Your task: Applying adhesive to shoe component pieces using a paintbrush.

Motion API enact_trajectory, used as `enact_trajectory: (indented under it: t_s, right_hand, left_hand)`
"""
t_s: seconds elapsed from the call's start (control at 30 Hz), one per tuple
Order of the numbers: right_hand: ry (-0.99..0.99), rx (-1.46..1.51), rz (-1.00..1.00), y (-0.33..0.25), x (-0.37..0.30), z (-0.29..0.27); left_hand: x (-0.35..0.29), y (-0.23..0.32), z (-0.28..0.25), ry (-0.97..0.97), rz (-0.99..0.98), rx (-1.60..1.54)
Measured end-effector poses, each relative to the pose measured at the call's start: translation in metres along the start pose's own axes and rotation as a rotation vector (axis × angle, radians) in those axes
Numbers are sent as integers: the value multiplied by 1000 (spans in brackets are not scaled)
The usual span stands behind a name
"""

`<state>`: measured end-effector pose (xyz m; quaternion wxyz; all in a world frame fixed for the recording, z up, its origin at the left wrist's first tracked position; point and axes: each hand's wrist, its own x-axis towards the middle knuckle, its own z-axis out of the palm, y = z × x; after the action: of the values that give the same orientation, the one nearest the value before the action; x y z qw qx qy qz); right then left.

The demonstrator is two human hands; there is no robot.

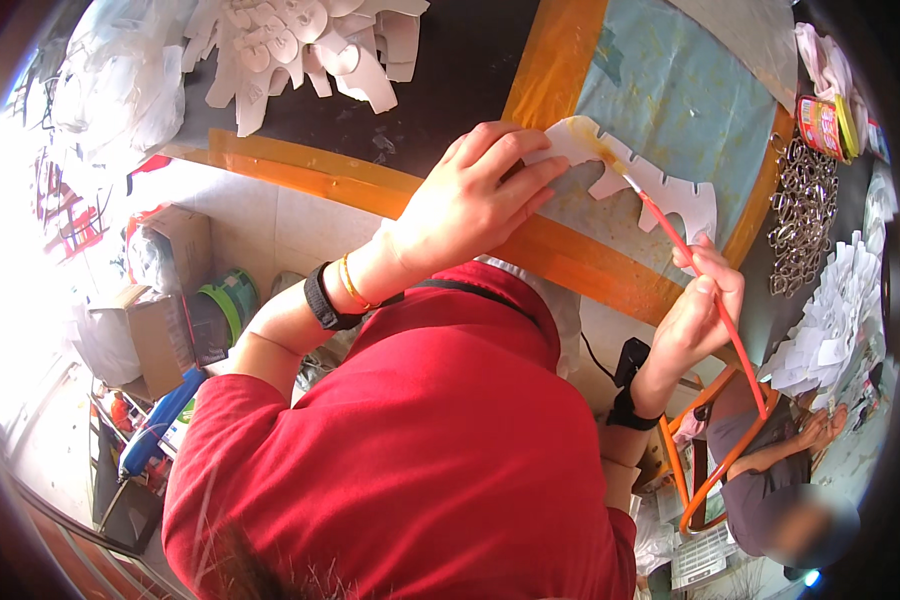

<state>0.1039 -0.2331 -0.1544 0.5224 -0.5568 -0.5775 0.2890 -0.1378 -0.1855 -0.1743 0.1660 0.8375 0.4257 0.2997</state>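
A white cut-out piece (pixel 692 200) with notched, scalloped edges lies on the blue sheet in front of me. My left hand (pixel 480 190) rests at its left end, fingers stretched out and a little apart, the fingertips touching it. In my right hand (pixel 705 300) is a thin red-handled paintbrush (pixel 670 228), pinched between the fingers. Its tip meets the upper part of the white piece, where a yellowish smear shows. My left thumb is hidden.
Orange tape (pixel 560 60) borders the blue sheet (pixel 715 95). White cut-outs (pixel 320 40) are heaped at the far left beside plastic bags (pixel 120 80). Metal rings (pixel 802 215), a red-yellow packet (pixel 825 128) and more white pieces (pixel 830 320) lie right. Another person (pixel 770 480) sits lower right.
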Motion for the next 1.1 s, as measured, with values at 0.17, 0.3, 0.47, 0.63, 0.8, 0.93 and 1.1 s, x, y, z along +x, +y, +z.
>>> enact_trajectory:
  t_s: [0.17, 0.3, 0.47, 0.63, 0.8, 0.93, 1.1]
  right_hand:
    - [14, -25, -62, -2, 1, 0]
    - [-25, -65, -41, -5, -3, 4]
    - [10, -24, -14, -2, -5, 5]
    - [50, -52, 11, -8, -4, -6]
    - [166, 248, 226, -17, 3, -22]
    - [266, 881, 406, -5, 17, -47]
    - [647, 488, 63, -22, 72, -120]
  left_hand:
    - [-1, 2, -1, -4, -1, 3]
    - [-4, 3, -2, -4, -6, 1]
    - [-6, 1, -1, -1, -13, 4]
    - [2, 2, -6, 11, -9, 17]
    - [17, 7, -4, 7, -18, -48]
    - [6, 4, -2, -30, -40, 3]
    - [3, 15, -11, -52, -24, -7]
